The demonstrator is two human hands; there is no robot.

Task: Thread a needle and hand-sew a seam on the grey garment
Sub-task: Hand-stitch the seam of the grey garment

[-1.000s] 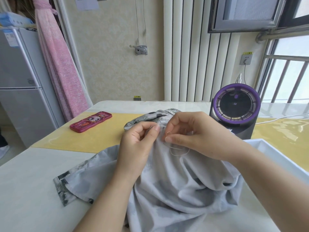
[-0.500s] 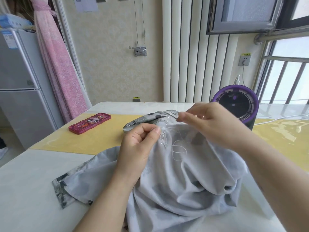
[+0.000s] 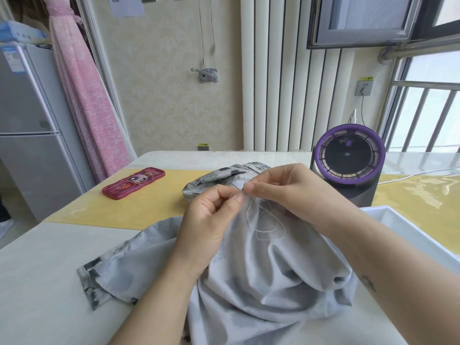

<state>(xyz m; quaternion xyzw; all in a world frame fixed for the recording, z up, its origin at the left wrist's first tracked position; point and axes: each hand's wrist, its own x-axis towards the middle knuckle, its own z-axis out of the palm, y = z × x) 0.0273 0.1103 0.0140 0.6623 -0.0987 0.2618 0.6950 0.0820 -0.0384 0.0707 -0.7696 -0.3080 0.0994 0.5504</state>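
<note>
matt grey cloth garment [image 3: 261,282], glossy table [image 3: 49,282]

Two bare hands and two bare forearms, uncovered right down to the lower edge of view. Left hand [image 3: 209,220], over the upper left of the grey garment [image 3: 261,282]: left thumbnail [image 3: 239,198] trimmed short and rounded, plain surface, fine creases across the knuckles. Left forearm [image 3: 159,295], at the garment's near left side: smooth, slim, widening toward the elbow. Right hand [image 3: 286,192], above the garment's top fold: right thumbnail [image 3: 249,187] likewise short and plain. Right forearm [image 3: 403,260], along the garment's right side: one small dark mark [image 3: 368,283], irregular in outline, just right of the garment's edge; too small to tell whether tattoo, mole or scar.
</note>
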